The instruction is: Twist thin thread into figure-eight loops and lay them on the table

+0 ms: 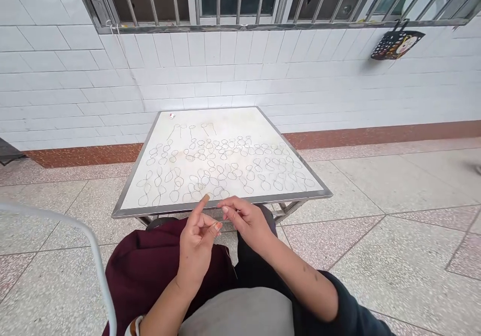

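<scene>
My left hand (197, 245) is over my lap, its thumb pressed to the bent fingers and its index finger pointing up with a tan covering on the tip. From near its pinch a thin wire (231, 263) hangs down across the dark red cloth. Close on the right, my right hand (248, 220) has thumb and index finger pinched together, almost meeting the left fingertips. Whatever lies in that pinch is too fine to make out. In front of both hands, many thin wire loops (216, 168), several shaped like figure eights, lie in rows on the white table (146, 145).
A small white and red item (172, 116) lies at the table's far left corner. Behind the table stands a white tiled wall (210, 85) with a barred window (240, 0). A patterned bag (396, 44) hangs at right. A pale curved bar (90, 235) rises at left.
</scene>
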`<state>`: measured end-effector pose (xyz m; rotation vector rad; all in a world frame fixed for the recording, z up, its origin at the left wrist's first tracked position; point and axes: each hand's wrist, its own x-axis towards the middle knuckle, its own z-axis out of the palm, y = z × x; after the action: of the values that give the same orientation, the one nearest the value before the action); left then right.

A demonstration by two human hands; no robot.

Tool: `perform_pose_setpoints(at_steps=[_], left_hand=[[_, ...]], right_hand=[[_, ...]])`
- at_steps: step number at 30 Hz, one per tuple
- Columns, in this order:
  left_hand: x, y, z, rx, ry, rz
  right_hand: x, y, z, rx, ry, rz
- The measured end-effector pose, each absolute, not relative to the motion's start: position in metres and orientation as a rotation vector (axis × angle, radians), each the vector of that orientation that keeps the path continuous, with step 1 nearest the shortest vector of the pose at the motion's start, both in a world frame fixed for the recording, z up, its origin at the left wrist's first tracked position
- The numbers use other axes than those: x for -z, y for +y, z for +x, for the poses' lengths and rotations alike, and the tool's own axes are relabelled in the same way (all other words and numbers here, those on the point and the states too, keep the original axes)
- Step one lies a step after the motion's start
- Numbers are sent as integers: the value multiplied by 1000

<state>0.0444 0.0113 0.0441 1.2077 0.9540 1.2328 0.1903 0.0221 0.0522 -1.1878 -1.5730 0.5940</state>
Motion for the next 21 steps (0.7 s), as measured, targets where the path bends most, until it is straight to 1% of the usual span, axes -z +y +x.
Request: perform_pose_setpoints(at_steps=[5, 8, 11, 16, 18, 21], left_hand=[[-45, 8, 49, -1188, 993, 1249], [-41, 9, 54, -1183, 999, 1249], [-33, 12, 57, -1206, 989, 1204], [-23, 17, 56, -1199, 971, 1139], [-21, 20, 56, -1199, 954, 1140], [-15, 26, 55, -1215, 971, 1134]], right_hand=[[-49, 18, 194, -840, -1476, -1160], [-47, 21, 197, -903, -1452, -1170], [-38, 26, 199, -816, -1517, -1157], [-24, 35, 203, -468, -1771, -1108], [-25, 38, 204, -456, -1798, -1115], [-32, 39, 208, -560, -1798, -1122]])
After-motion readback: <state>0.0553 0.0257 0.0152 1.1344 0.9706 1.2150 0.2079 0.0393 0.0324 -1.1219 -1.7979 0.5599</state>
